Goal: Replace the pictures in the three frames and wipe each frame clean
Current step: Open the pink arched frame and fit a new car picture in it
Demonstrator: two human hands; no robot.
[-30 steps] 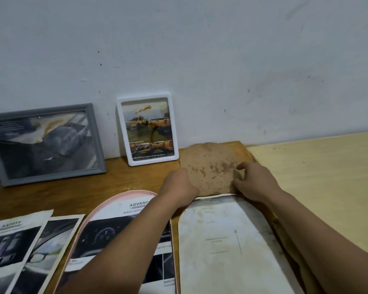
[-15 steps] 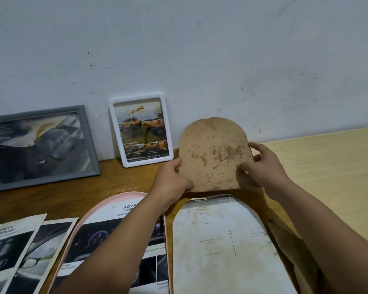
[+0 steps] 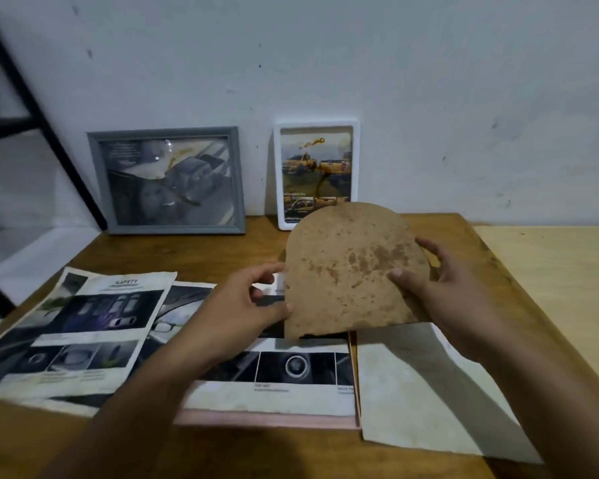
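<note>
Lifted higher than half a second ago, the brown arch-topped backing board with dark blotches [image 3: 351, 271] is now tilted up off the brown wooden table [image 3: 201, 252], and its rounded top overlaps the foot of the white upright frame holding a yellow-truck picture [image 3: 317, 174]. The right hand [image 3: 443, 292] grips the board's right edge, thumb pressed on the front face, fingers curled behind. The left hand [image 3: 248, 312] pinches the board's lower left edge between thumb and curled fingers.

Taking that board as the mark: directly below it lies the pink arch-shaped frame with a car-interior print on it [image 3: 274, 385], and just right of that a stained white sheet of paper [image 3: 426, 385] lies flat, its top under the board. Left of the board, beyond the left hand, two overlapping car brochure pages [image 3: 83, 326] lie on the table. Behind and to the left, the grey rectangular frame with a smeared grey picture [image 3: 168, 179] leans against the wall, beside the white one.
</note>
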